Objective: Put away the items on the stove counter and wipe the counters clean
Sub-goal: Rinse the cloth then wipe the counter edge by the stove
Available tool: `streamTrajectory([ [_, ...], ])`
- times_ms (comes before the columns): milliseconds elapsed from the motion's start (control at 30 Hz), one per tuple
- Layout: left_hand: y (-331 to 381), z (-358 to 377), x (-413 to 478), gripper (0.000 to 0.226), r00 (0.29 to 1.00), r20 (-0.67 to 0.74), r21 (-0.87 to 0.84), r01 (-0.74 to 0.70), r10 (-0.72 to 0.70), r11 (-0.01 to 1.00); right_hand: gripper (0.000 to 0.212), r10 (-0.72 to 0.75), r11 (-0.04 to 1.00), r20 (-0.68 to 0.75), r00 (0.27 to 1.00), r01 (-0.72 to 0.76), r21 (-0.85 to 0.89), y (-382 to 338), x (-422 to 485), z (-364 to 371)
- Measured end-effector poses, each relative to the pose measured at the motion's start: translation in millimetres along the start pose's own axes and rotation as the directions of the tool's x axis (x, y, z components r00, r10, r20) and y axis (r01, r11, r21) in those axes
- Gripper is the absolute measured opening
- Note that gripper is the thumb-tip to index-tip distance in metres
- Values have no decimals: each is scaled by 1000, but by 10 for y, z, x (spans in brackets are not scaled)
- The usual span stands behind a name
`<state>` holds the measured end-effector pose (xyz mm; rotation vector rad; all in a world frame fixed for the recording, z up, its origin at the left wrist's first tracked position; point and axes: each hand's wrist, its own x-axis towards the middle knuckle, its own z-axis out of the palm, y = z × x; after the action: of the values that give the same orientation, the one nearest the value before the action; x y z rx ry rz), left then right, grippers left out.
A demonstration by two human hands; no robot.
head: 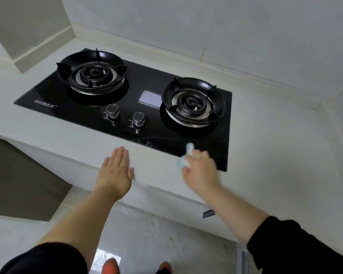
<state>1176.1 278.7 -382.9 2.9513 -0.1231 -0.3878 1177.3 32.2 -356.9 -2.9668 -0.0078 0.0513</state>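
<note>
Your two orange shoe tips are cut off at the bottom edge. Your left hand lies flat, fingers together, on the white stone counter. Your blurred right hand, lower centre-right, grips one crumpled pale blue cloth at the black glass hob's near edge, long axis pointing up-frame. Beyond are two silver knobs and two black ringed burners.

Glossy black glass stove top; shiny metal knobs; matt pale stone-like desk; soft cloth, blurred.
</note>
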Motion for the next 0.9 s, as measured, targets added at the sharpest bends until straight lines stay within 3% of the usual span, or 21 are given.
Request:
streamTrajectory([
  [67,-1,-16,6,60,1000,7,-3,0,0,1000,38,-136,966,82,987,113,234,-283,-210,-51],
  [133,-5,-28,13,60,1000,22,0,2,-2,1000,31,-78,934,22,997,66,352,-297,-140,-237],
  [267,0,-26,19,61,1000,18,6,-2,2,1000,19,196,952,11,981,-193,237,347,510,-588],
  [367,1,-19,22,60,1000,19,14,0,-1,1000,30,313,931,98,945,-325,168,814,796,-591],
  [433,11,-17,24,60,1000,23,12,4,-4,1000,36,243,962,142,959,-257,87,870,734,-491],
  [567,0,-17,20,60,1000,24,15,-1,0,1000,43,-72,996,267,961,82,-29,755,269,-325],
  [667,8,-20,22,60,1000,28,35,3,-4,999,29,-68,993,211,975,46,110,812,332,-504],
  [733,11,-28,25,60,999,34,54,8,-10,999,32,-6,997,127,992,-3,73,975,669,-645],
  [833,29,-31,22,60,999,41,61,16,-19,998,44,46,998,184,982,-39,-40,1160,837,-639],
  [900,35,-37,25,60,999,42,59,20,-22,998,45,11,1000,201,980,-8,-16,1178,620,-527],
])
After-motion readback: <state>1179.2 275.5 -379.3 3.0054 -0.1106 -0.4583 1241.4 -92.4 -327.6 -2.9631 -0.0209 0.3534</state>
